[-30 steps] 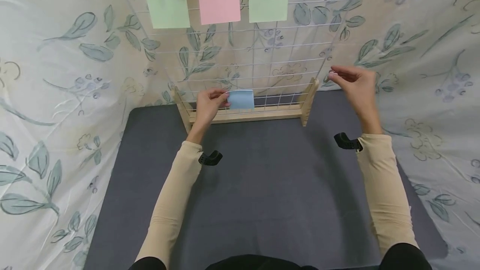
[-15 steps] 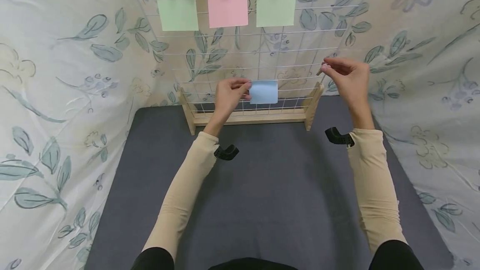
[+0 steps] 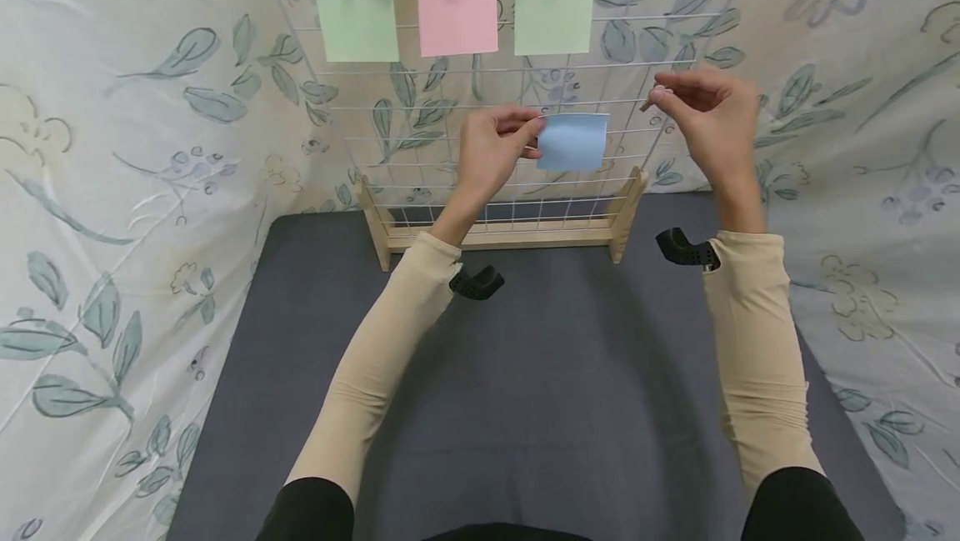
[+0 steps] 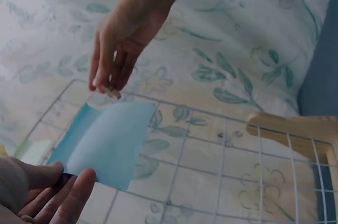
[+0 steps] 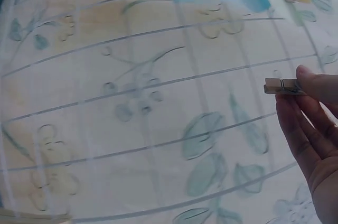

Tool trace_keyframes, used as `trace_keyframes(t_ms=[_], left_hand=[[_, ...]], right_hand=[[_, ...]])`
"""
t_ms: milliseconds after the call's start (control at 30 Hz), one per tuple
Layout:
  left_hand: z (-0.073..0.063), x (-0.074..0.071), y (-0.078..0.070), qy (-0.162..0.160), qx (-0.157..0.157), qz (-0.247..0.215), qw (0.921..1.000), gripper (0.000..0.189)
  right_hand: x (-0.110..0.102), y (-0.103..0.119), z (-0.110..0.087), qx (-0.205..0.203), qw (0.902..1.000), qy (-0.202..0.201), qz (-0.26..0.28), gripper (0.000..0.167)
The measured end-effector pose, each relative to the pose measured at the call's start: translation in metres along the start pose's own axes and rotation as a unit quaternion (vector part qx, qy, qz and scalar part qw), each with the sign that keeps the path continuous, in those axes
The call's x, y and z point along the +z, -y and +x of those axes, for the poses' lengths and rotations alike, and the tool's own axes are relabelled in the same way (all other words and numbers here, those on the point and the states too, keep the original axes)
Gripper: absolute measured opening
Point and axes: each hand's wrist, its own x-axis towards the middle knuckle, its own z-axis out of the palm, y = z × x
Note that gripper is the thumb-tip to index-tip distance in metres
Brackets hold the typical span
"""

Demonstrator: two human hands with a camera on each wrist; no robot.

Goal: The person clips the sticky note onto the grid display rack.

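A blue paper sheet [image 3: 573, 142] is pinched along its left edge by my left hand [image 3: 495, 149], in front of the white wire grid rack [image 3: 495, 228]. To the right of the paper, my right hand [image 3: 708, 120] pinches a small wooden clothespin [image 5: 280, 86] between thumb and fingertips. The clothespin is apart from the paper in the head view. Along the rack's top bar hang a green sheet [image 3: 356, 20], a pink sheet [image 3: 457, 16] and another green sheet [image 3: 557, 12], each under a clothespin with a coloured heart or similar ornament.
The rack's wooden base [image 3: 502, 238] stands at the back of the dark grey table [image 3: 540, 374]. Floral cloth [image 3: 90, 149] hangs behind and at both sides. A black wrist mount [image 3: 476, 283] sits on each sleeve.
My left hand has carried the blue paper up and to the right across the rack. My right hand has risen with the clothespin. The view shifted slightly.
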Motion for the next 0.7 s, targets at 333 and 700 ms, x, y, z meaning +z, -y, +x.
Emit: trace_keyframes(t_ms=[333,700], left_hand=[[0.018,0.021,-0.026,-0.008,0.014,0.005,0.9999,0.014],[0.035,0.033,-0.056,0.0,0.042,0.028,0.9987,0.013]], right_hand=[[-0.004,0.019,0.036,-0.041,0.9985,-0.037,0.007,0.014],[-0.012,0.039,0.06,-0.016,0.999,-0.04,0.007,0.017]])
